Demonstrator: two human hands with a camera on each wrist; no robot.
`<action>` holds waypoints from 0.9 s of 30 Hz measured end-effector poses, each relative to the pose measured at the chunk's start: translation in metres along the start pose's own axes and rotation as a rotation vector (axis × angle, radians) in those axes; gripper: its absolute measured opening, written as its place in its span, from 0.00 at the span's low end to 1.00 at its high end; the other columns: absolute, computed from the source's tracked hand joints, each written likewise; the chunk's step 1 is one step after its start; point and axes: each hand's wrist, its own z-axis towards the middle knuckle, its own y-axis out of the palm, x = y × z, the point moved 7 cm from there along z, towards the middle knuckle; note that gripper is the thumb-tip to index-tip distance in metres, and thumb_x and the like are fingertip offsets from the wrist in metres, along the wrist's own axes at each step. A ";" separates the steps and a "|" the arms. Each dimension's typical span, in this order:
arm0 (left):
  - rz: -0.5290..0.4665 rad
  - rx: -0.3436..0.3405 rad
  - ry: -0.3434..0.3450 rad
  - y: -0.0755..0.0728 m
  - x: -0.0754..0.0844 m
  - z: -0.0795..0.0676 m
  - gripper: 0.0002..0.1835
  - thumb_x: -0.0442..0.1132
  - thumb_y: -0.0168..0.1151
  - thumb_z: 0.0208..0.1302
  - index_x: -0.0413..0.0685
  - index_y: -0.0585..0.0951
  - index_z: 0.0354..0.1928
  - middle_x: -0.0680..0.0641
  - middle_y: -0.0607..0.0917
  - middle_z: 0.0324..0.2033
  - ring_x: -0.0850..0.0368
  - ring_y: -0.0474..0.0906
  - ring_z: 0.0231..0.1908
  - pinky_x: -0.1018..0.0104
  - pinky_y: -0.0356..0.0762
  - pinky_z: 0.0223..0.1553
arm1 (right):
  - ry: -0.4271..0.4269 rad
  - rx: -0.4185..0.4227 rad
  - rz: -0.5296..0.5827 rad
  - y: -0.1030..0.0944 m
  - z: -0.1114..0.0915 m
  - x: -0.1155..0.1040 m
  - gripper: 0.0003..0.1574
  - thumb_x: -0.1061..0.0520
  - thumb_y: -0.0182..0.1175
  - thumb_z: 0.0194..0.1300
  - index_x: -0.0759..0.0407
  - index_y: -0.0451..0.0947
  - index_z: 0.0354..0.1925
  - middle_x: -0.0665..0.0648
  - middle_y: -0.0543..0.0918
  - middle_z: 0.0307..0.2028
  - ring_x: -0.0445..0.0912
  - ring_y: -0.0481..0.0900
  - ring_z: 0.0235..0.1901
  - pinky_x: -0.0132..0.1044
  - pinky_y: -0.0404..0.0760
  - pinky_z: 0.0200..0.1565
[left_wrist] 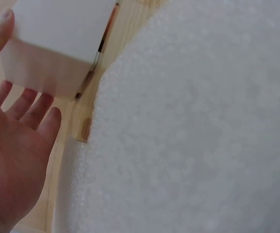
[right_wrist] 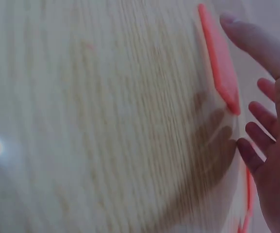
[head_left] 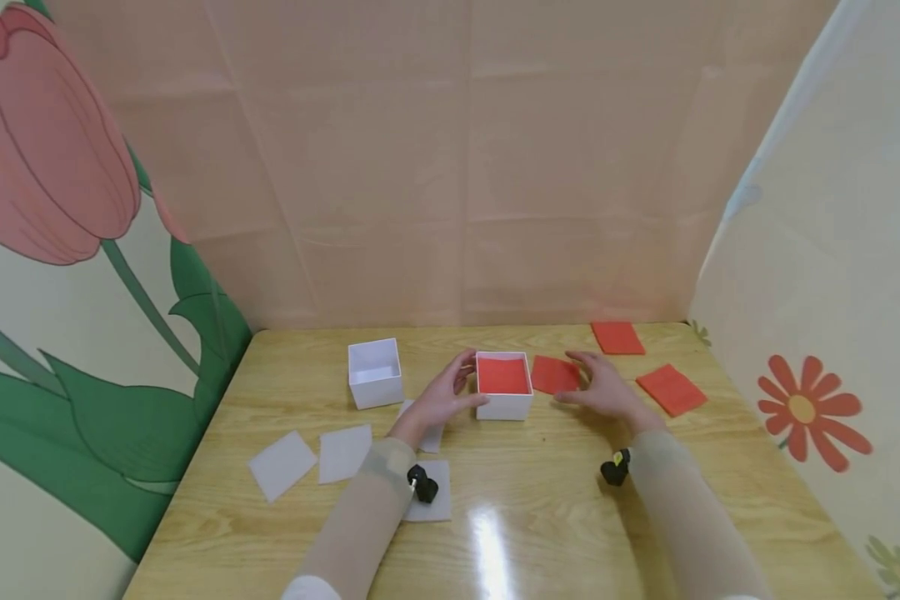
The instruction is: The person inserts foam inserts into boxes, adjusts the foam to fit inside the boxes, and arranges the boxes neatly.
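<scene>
A small white open-topped box (head_left: pixel 505 406) stands in the middle of the table, with a red square sheet (head_left: pixel 503 376) lying inside it. My left hand (head_left: pixel 441 397) is at the box's left side, thumb by the front and fingers towards the back. The left wrist view shows this hand (left_wrist: pixel 18 145) with its fingers extended, fingertips right at the box (left_wrist: pixel 52 43). To the right of the box, a second red sheet (head_left: pixel 555 374) lies on the table. My right hand (head_left: pixel 607 390) is beside it, thumb and fingers spread apart, fingertips overlapping its right edge in the head view.
Another white box (head_left: pixel 376 386) stands at the left, nothing showing inside. White foam sheets lie left and front, including one at the far left (head_left: pixel 282 465) and one under my left wrist (head_left: pixel 437 492). Two more red sheets, one behind (head_left: pixel 618 337) and one nearer (head_left: pixel 671 389), lie right.
</scene>
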 end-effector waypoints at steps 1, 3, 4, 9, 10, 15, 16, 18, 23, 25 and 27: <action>0.000 -0.003 0.002 0.000 0.000 0.000 0.56 0.51 0.78 0.67 0.53 0.53 0.87 0.50 0.67 0.79 0.49 0.62 0.78 0.57 0.61 0.79 | 0.005 -0.006 -0.004 0.001 0.001 0.000 0.70 0.35 0.80 0.58 0.59 0.57 0.83 0.72 0.56 0.80 0.72 0.53 0.77 0.77 0.58 0.72; -0.007 -0.007 0.008 0.000 0.001 0.000 0.56 0.50 0.78 0.67 0.52 0.52 0.87 0.49 0.67 0.79 0.48 0.63 0.78 0.57 0.60 0.79 | 0.018 -0.016 -0.028 0.003 0.003 0.001 0.72 0.33 0.81 0.57 0.59 0.55 0.84 0.73 0.56 0.80 0.72 0.53 0.77 0.77 0.58 0.72; -0.010 -0.008 0.010 0.001 0.001 0.000 0.56 0.50 0.78 0.67 0.52 0.52 0.87 0.49 0.67 0.79 0.48 0.63 0.78 0.58 0.60 0.79 | 0.031 -0.020 -0.041 0.003 0.004 0.003 0.73 0.32 0.81 0.56 0.58 0.55 0.84 0.72 0.55 0.80 0.72 0.53 0.77 0.78 0.59 0.72; -0.034 -0.010 0.018 0.001 0.000 0.000 0.54 0.47 0.78 0.68 0.55 0.53 0.86 0.49 0.67 0.78 0.49 0.63 0.78 0.59 0.60 0.79 | 0.049 -0.028 -0.116 0.005 0.008 0.005 0.75 0.28 0.80 0.53 0.61 0.57 0.83 0.74 0.55 0.80 0.74 0.52 0.76 0.79 0.60 0.70; -0.037 -0.009 0.019 0.001 0.000 0.000 0.54 0.47 0.78 0.68 0.55 0.53 0.86 0.49 0.67 0.78 0.49 0.63 0.78 0.59 0.60 0.79 | 0.051 -0.028 -0.126 0.006 0.008 0.004 0.75 0.28 0.80 0.53 0.62 0.58 0.83 0.74 0.54 0.80 0.74 0.52 0.76 0.79 0.59 0.70; -0.030 -0.008 0.014 0.001 -0.001 0.001 0.55 0.48 0.78 0.67 0.53 0.53 0.87 0.49 0.67 0.79 0.50 0.62 0.78 0.59 0.60 0.79 | 0.071 -0.031 -0.109 0.007 0.009 0.003 0.73 0.29 0.80 0.54 0.62 0.59 0.82 0.73 0.54 0.80 0.73 0.51 0.77 0.78 0.58 0.72; -0.026 -0.007 0.012 0.001 -0.002 0.001 0.55 0.49 0.78 0.67 0.52 0.52 0.87 0.49 0.67 0.79 0.50 0.62 0.79 0.59 0.60 0.79 | 0.074 -0.032 -0.100 0.006 0.009 0.003 0.73 0.30 0.80 0.54 0.62 0.59 0.82 0.73 0.54 0.80 0.73 0.50 0.77 0.78 0.57 0.72; -0.021 -0.007 0.013 0.001 -0.002 0.001 0.55 0.49 0.78 0.67 0.52 0.52 0.87 0.49 0.67 0.79 0.50 0.62 0.79 0.59 0.60 0.79 | 0.083 -0.034 -0.081 0.006 0.009 0.002 0.72 0.31 0.80 0.55 0.62 0.59 0.82 0.72 0.54 0.80 0.73 0.50 0.77 0.78 0.57 0.72; -0.026 -0.009 0.021 0.000 -0.001 0.002 0.54 0.48 0.77 0.68 0.53 0.53 0.86 0.49 0.67 0.78 0.50 0.62 0.78 0.59 0.60 0.79 | 0.091 -0.038 -0.067 0.006 0.010 0.001 0.71 0.32 0.80 0.56 0.61 0.60 0.82 0.72 0.53 0.80 0.73 0.49 0.77 0.80 0.56 0.71; -0.031 -0.010 0.023 0.000 0.000 0.002 0.53 0.47 0.77 0.68 0.53 0.54 0.86 0.48 0.67 0.78 0.49 0.62 0.78 0.58 0.60 0.79 | 0.092 -0.038 -0.074 0.007 0.011 0.002 0.71 0.31 0.80 0.55 0.61 0.60 0.82 0.73 0.53 0.80 0.74 0.48 0.77 0.80 0.56 0.71; -0.034 -0.011 0.026 0.000 0.000 0.002 0.53 0.46 0.77 0.68 0.53 0.54 0.86 0.48 0.67 0.78 0.49 0.63 0.78 0.59 0.60 0.79 | 0.094 -0.037 -0.080 0.007 0.011 0.003 0.70 0.31 0.80 0.56 0.61 0.60 0.82 0.73 0.53 0.80 0.74 0.48 0.77 0.80 0.56 0.71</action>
